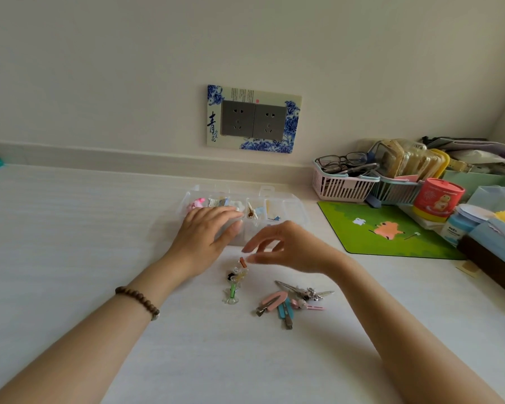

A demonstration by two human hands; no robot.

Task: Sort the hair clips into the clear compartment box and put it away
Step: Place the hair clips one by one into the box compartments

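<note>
The white surface [99, 228] is carrying everything. The clear compartment box [289, 205] is sitting near the wall, lid open, with a few clips already lying in its far compartments. The left hand [207, 231] is resting flat on the box's near left part, fingers spread and gripping nothing. The right hand [286, 247] is hovering just above a small orange clip [243, 262], fingers loosely curled; whether they are touching it is unclear. More hair clips [289, 300] are lying loose nearer the person.

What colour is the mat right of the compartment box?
Green mat, with a pink cartoon animal; head view.
</note>
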